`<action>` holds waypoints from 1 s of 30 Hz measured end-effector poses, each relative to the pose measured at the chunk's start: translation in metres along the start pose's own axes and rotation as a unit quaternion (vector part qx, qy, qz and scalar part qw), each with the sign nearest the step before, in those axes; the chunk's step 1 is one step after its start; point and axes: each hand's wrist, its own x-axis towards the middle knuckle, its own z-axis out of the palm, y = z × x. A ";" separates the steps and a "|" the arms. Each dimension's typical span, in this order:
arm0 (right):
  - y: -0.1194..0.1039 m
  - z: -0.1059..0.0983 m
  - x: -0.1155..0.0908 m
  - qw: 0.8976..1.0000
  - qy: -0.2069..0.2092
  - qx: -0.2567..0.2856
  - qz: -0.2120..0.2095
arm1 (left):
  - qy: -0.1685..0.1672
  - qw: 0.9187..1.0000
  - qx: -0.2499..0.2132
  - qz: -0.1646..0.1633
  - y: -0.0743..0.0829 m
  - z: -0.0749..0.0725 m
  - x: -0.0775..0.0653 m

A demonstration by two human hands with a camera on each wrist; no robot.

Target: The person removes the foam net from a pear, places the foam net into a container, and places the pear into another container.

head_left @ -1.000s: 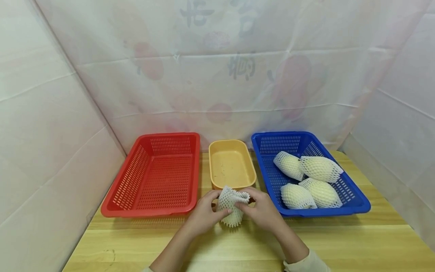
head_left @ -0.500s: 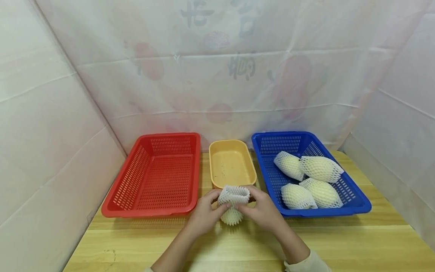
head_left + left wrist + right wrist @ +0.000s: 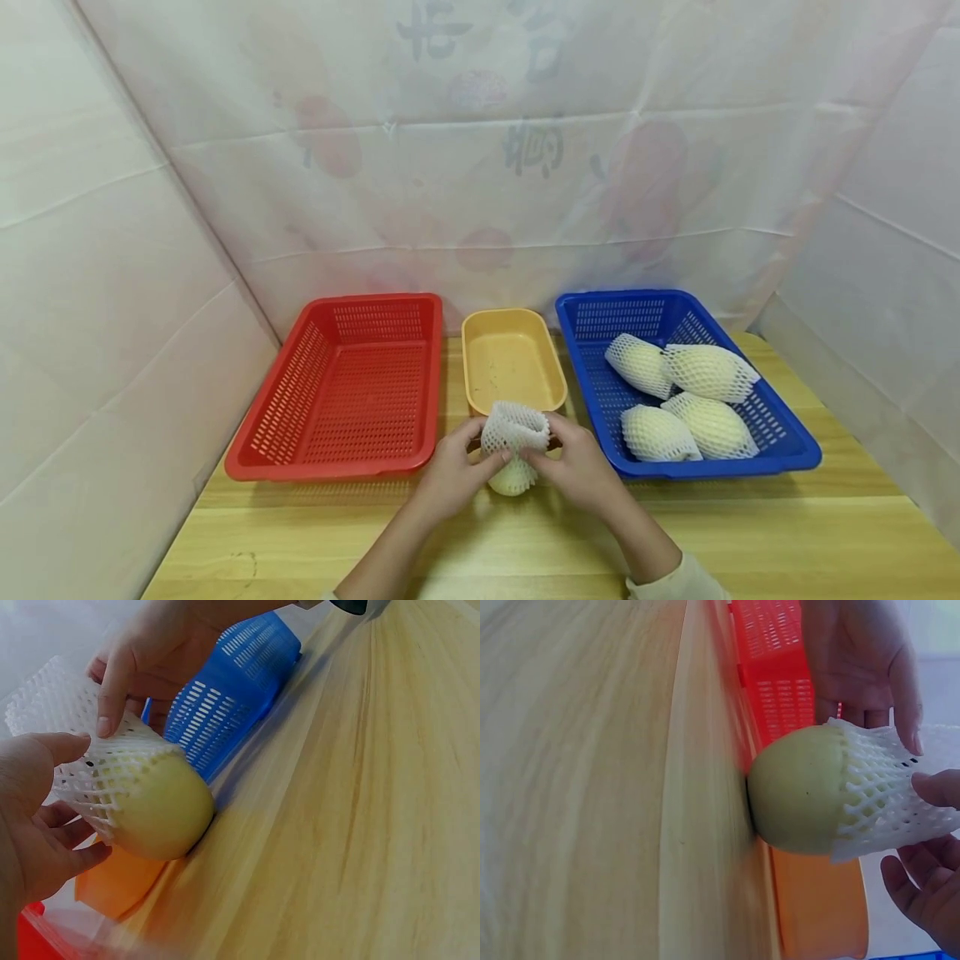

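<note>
A pale yellow-green, smooth round fruit (image 3: pixel 795 791) stands on the table at front centre, its lower part bare. White foam netting (image 3: pixel 517 423) wraps its upper part and bunches up above it with an open top. From the left, my left hand (image 3: pixel 452 468) holds the netting between thumb and fingers. My right hand (image 3: pixel 576 463) grips it from the other side, both thumbs on the near face. In the left wrist view the netting's lower edge (image 3: pixel 142 754) crosses the fruit well above its base. The exact kind of fruit is unclear.
Behind the hands stands a shallow yellow tray (image 3: pixel 513 319). A red perforated basket (image 3: pixel 234 454) is to the left. At the right, a blue perforated basket (image 3: pixel 592 400) holds several netted fruits (image 3: pixel 708 372). Fabric walls (image 3: pixel 480 192) enclose the wooden table (image 3: pixel 300 533) at the back and sides.
The netting has slid upward on the fruit, baring its lower part, and its top rises higher and opens rounder. Both hands keep nearly the same place.
</note>
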 end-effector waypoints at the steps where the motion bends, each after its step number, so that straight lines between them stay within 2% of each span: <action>1: 0.000 0.000 0.000 1.000 0.001 0.001 -0.002 | -0.001 1.000 -0.001 -0.002 0.000 0.000 0.000; 7: -0.001 0.000 0.000 1.000 0.003 0.014 -0.010 | 0.018 0.999 0.023 0.015 0.003 0.001 -0.001; 11: -0.002 -0.001 0.000 1.000 0.001 0.016 -0.012 | 0.040 0.998 0.023 0.030 0.005 0.001 -0.001; 14: -0.003 -0.001 0.000 1.000 0.004 0.013 -0.013 | 0.044 0.998 0.015 0.031 0.006 0.001 -0.001; 23: -0.003 -0.001 0.000 0.997 0.063 0.010 -0.031 | 0.049 0.999 -0.004 0.023 0.010 0.003 -0.002; 26: -0.002 -0.001 0.001 0.996 0.083 0.023 -0.039 | 0.055 0.998 -0.002 0.031 0.010 0.003 -0.001; 30: -0.004 -0.001 0.002 0.992 0.103 0.060 -0.045 | 0.078 0.996 -0.007 0.052 0.013 0.003 0.001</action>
